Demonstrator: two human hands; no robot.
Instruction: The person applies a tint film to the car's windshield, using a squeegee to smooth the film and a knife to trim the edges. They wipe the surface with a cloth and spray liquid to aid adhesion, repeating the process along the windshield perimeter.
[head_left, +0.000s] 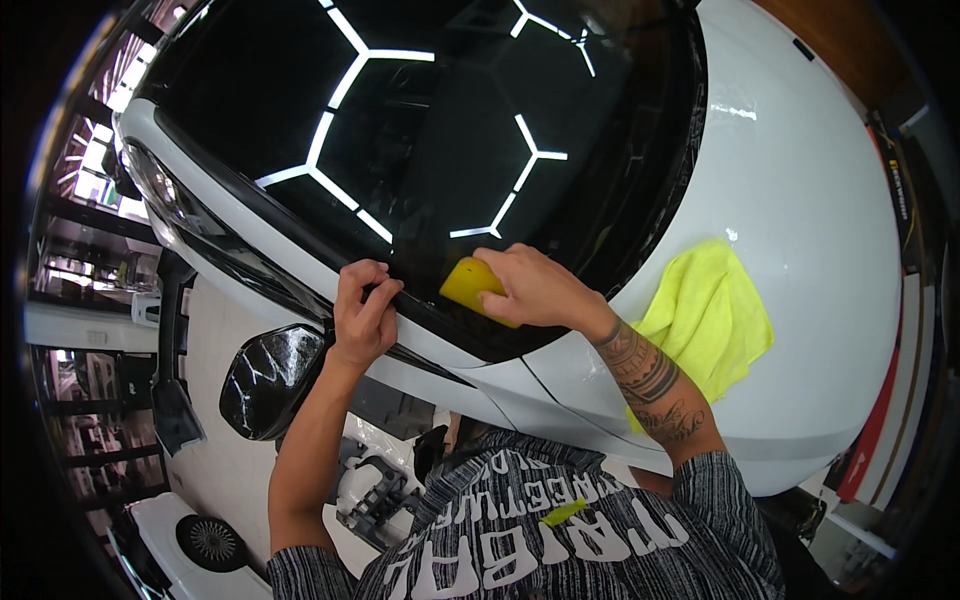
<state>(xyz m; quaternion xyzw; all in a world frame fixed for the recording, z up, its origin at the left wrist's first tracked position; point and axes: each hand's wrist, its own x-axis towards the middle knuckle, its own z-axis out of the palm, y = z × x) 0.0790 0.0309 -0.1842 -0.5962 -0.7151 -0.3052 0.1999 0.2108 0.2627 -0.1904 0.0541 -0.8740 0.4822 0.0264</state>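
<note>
Both hands are over the lower corner of a car's dark windshield (450, 180), where bright honeycomb lights are reflected. My right hand (536, 289) grips a yellow squeegee card (469, 283), its flat face low against the glass. To its left, my left hand (366, 311) rests by the white A-pillar (277, 240) at the black windshield edge. Its fingers are curled and bunched together; whether something thin is pinched between them cannot be made out. A bright yellow-green microfiber cloth (712, 319) lies crumpled on the white hood (802, 225), partly behind my right forearm.
A glossy black side mirror (274, 381) juts out below my left forearm. Dark car trim (174, 360) and another white car (187, 555) are at the left. Long boxes (889, 420) stand beyond the hood at the right. A yellow-green strip (564, 513) clings to my shirt.
</note>
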